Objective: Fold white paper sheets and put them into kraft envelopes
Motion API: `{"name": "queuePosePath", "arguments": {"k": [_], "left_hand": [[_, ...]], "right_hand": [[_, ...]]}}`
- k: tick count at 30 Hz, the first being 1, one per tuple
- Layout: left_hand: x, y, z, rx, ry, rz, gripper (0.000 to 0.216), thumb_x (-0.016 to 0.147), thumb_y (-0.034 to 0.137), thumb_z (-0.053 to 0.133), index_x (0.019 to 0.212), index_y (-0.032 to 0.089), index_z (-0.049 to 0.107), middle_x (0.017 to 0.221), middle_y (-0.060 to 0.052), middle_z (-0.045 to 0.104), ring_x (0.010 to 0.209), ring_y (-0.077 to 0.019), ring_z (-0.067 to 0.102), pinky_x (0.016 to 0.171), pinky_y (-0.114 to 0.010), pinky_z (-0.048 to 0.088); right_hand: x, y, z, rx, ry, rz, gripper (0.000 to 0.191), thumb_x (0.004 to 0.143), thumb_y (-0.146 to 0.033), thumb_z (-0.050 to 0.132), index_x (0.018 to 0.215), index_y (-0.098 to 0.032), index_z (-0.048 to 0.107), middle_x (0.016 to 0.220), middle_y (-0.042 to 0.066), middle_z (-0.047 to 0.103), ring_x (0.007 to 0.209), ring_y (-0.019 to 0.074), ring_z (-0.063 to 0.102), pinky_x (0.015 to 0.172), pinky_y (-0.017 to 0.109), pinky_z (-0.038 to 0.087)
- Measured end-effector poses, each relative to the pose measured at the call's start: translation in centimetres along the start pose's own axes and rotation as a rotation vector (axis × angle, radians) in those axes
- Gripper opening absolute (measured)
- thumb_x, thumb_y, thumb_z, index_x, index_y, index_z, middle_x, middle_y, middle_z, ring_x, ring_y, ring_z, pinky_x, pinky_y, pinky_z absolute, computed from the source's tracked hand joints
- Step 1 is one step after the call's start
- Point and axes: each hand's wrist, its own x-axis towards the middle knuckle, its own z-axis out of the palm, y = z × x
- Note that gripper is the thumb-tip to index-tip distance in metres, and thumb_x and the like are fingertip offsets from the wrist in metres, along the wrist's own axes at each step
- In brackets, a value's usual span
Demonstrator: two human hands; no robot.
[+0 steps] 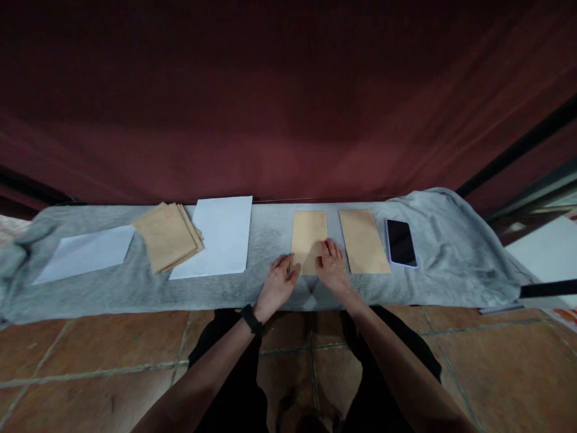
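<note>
A brown paper envelope (309,231) lies flat on the grey cloth in front of me, with small print near its upper right corner. At its lower left edge is my left hand (276,284), thumb and fingers apart, fingertips against the paper's side. My right hand (332,266) rests over the lower right edge, fingers loosely bent and apart, partly covering the paper. Neither hand has lifted the envelope. Just to the right lies a second brown envelope (364,240), slightly turned.
A phone (401,242) lies right of the envelopes. On the left are a stack of brown envelopes (169,237), white paper sheets (224,234) partly under it, and another white sheet (85,254). Grey cloth (270,225) covers the narrow surface; a dark red curtain (288,138) hangs behind.
</note>
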Motion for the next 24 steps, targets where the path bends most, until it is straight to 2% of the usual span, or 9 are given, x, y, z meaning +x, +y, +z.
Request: {"name": "queuePosePath", "arguments": {"k": [4,9,11,13,15,17,19,21,24], "left_hand": [[0.2,-0.5,0.7,-0.148,-0.038,-0.023,0.038,0.093,0.022,0.060,0.130,0.019,0.066,0.136,-0.011,0.065,0.124,-0.0228,0.063,0.105,-0.037,0.056],[-1.7,-0.3,1.9,-0.165,-0.119,-0.031,0.038,0.097,0.028,0.057,0.133,0.021,0.064,0.137,-0.012,0.063,0.121,-0.0232,0.065,0.103,-0.039,0.057],[-2.0,-0.1,2.1,-0.085,-0.091,0.000,0.047,0.098,0.032,0.056,0.143,0.022,0.056,0.149,-0.013,0.054,0.136,-0.0264,0.055,0.113,-0.044,0.049],[-1.6,0.2,2.3,0.014,-0.016,0.018,0.057,0.100,0.035,0.053,0.154,0.022,0.043,0.163,-0.013,0.038,0.151,-0.0280,0.037,0.122,-0.046,0.039],[-0.2,0.6,2.6,0.079,-0.010,0.046,0.058,0.104,0.037,0.044,0.159,0.021,0.034,0.169,-0.013,0.028,0.156,-0.0262,0.027,0.124,-0.045,0.034],[1.8,1.1,3.3,0.148,-0.083,0.111,0.056,0.106,0.038,0.036,0.159,0.019,0.034,0.169,-0.012,0.029,0.157,-0.0252,0.025,0.125,-0.045,0.032],[4.1,1.7,4.1,0.252,-0.134,0.152,0.055,0.107,0.040,0.030,0.158,0.020,0.039,0.168,-0.010,0.033,0.158,-0.0282,0.022,0.127,-0.053,0.025],[6.4,2.1,4.8,0.328,-0.156,0.194,0.054,0.107,0.039,0.026,0.157,0.025,0.041,0.166,-0.006,0.037,0.158,-0.0279,0.021,0.128,-0.058,0.017],[9.4,2.6,5.4,0.407,-0.140,0.236,0.056,0.107,0.038,0.026,0.159,0.024,0.038,0.167,-0.004,0.035,0.159,-0.0258,0.019,0.129,-0.054,0.012]], "right_hand": [[0.0,0.7,0.0,-0.022,-0.016,-0.047,0.055,0.095,-0.017,0.044,0.148,-0.004,0.048,0.158,0.024,0.044,0.148,0.0339,0.039,0.118,0.053,0.034],[0.0,1.5,-0.5,-0.014,-0.011,-0.078,0.053,0.096,-0.018,0.044,0.148,-0.009,0.049,0.156,0.021,0.048,0.143,0.0327,0.045,0.117,0.053,0.037],[-0.3,1.5,-0.4,-0.019,0.010,-0.089,0.052,0.098,-0.018,0.043,0.149,-0.009,0.049,0.156,0.020,0.049,0.144,0.0314,0.045,0.117,0.051,0.038],[-0.8,1.3,-0.1,-0.023,0.036,-0.119,0.052,0.099,-0.019,0.042,0.150,-0.006,0.047,0.157,0.022,0.046,0.147,0.0317,0.042,0.117,0.052,0.037],[-1.4,0.9,0.5,-0.026,0.061,-0.144,0.054,0.101,-0.020,0.040,0.152,-0.002,0.043,0.159,0.025,0.042,0.150,0.0328,0.037,0.118,0.054,0.036],[-1.9,0.4,1.1,-0.037,0.070,-0.127,0.054,0.102,-0.020,0.039,0.153,-0.002,0.041,0.160,0.025,0.041,0.151,0.0331,0.035,0.119,0.055,0.034],[-2.2,0.0,1.5,-0.050,0.052,-0.099,0.055,0.101,-0.019,0.038,0.153,-0.003,0.041,0.161,0.024,0.040,0.152,0.0330,0.034,0.120,0.056,0.032],[-2.3,-0.3,1.6,-0.045,0.033,-0.081,0.057,0.099,-0.019,0.039,0.154,-0.004,0.040,0.160,0.024,0.041,0.152,0.0333,0.033,0.121,0.057,0.030],[-2.0,-0.2,1.0,0.015,0.014,-0.068,0.060,0.096,-0.016,0.040,0.156,-0.006,0.039,0.159,0.021,0.045,0.150,0.0316,0.038,0.122,0.055,0.031]]}}
